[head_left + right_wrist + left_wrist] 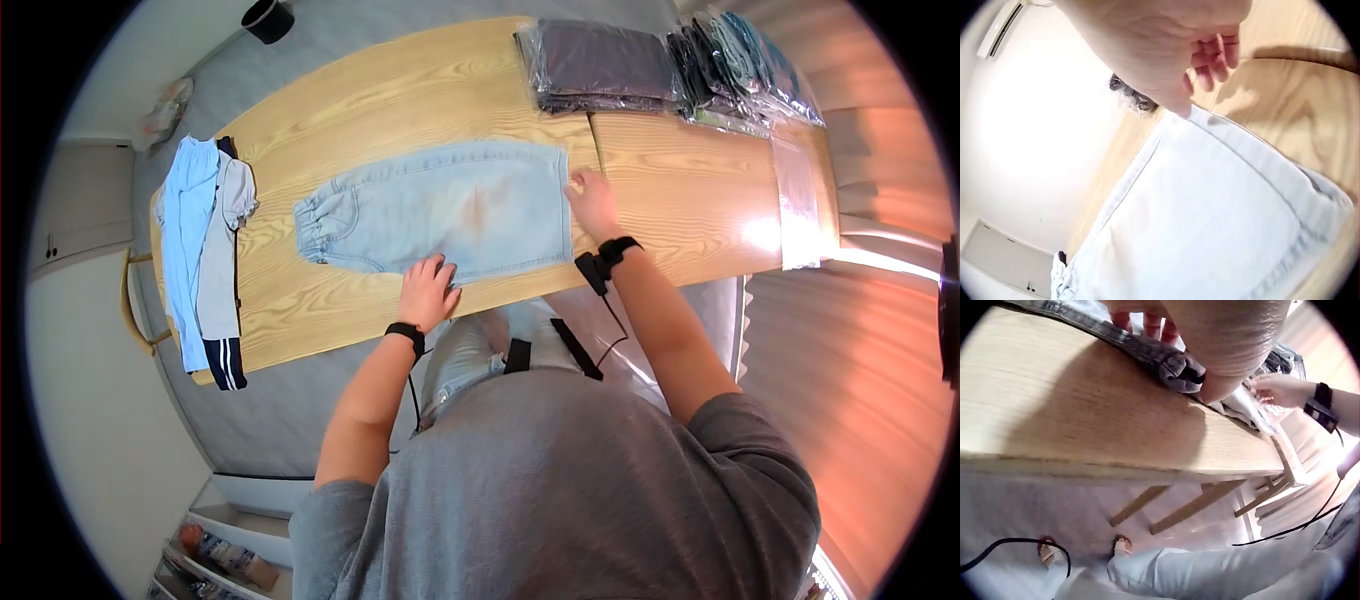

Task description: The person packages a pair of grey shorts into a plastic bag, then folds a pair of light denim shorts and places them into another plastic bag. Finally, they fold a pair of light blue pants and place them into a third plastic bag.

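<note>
Light-blue jeans (430, 205) with an elastic waistband (311, 228) lie folded lengthwise on the wooden table. A brownish patch shows near their middle. My left hand (428, 294) is at their near long edge, fingers over the denim. In the left wrist view, the thumb and fingers of the left hand (1222, 337) pinch a bunched bit of the side seam (1180, 372). My right hand (594, 203) is at the leg hem (563, 205). In the right wrist view the right hand (1166, 50) has loosely bent fingers holding nothing, with the thumb right at the hem's edge.
Plastic-wrapped folded garments (605, 62) are stacked at the table's back right, beside more bagged clothes (730, 65). A clear plastic bag (797, 205) lies near the right end. Light-blue and grey garments (200, 240) hang over the left end. A chair (130, 300) stands left of it.
</note>
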The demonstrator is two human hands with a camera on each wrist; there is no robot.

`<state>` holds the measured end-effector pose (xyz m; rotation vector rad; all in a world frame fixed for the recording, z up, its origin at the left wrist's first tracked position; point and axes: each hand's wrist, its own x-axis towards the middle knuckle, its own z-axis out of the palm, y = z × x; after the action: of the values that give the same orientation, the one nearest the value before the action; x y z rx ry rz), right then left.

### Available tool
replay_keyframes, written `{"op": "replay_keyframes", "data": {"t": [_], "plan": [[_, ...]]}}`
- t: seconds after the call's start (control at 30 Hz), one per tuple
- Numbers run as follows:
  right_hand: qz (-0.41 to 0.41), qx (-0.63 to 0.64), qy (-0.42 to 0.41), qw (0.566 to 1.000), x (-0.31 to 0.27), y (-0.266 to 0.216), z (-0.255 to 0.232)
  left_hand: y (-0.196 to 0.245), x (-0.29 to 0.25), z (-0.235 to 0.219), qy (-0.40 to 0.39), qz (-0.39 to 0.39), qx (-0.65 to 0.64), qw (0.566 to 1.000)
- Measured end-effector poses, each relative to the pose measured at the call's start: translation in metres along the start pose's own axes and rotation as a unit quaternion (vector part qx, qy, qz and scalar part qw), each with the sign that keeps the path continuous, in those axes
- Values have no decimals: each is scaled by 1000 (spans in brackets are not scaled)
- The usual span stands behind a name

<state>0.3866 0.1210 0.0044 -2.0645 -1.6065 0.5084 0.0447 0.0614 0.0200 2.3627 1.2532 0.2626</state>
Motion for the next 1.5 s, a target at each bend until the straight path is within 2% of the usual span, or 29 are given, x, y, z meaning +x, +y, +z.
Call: {"op": "replay_keyframes", "data": {"t": [0.03, 0.1, 0.3, 0.43, 0.5, 0.63, 0.7, 0.77, 0.83, 0.9, 0.97, 1.17, 1.23, 1.3, 1.37, 1.43, 1.5], "plan": [[-5, 4, 0, 1000, 13, -5, 0, 2, 0, 2, 3, -3, 4, 1000], [-115, -15, 34, 993, 36, -14, 4, 7, -1, 5, 10, -21, 43, 999], [-71, -86, -43, 993, 62, -25, 14, 10, 0, 18, 45, -53, 50, 996], [-124, -107, -57, 985, 75, -26, 12, 11, -1, 22, 60, -65, 38, 995], [-8, -60, -96, 994, 81, -28, 11, 10, 0, 23, 72, -66, 33, 995], [28, -45, -106, 993, 87, -38, 6, 15, 2, 10, 53, -73, 23, 996], [80, -29, -142, 986, 90, -42, 4, 17, 8, -4, 47, -76, 5, 996], [53, -9, -111, 992, 87, -41, 7, 6, 22, -19, 127, -84, -35, 988], [28, 7, -83, 996, 79, -30, 10, -19, 49, -38, 184, -130, -57, 973], [63, 92, -66, 992, 76, -12, 16, -57, 78, -58, 222, -116, 30, 968], [67, 110, -59, 990, 72, -5, 17, -83, 100, -69, 236, -145, 60, 959], [139, 174, -78, 972, 72, 5, 22, -135, 126, -66, 157, -180, 95, 966], [136, 205, -71, 967, 73, 11, 26, -145, 127, -66, 126, -192, 77, 970], [134, 237, -64, 960, 71, 12, 25, -154, 130, -66, 119, -211, 48, 969], [168, 261, -97, 946, 73, 8, 18, -161, 130, -65, 112, -230, 19, 967], [173, 249, -90, 949, 74, 8, 19, -165, 133, -62, 145, -271, -3, 951], [181, 233, -84, 952, 74, 8, 21, -165, 136, -57, 142, -270, 41, 951]]}}
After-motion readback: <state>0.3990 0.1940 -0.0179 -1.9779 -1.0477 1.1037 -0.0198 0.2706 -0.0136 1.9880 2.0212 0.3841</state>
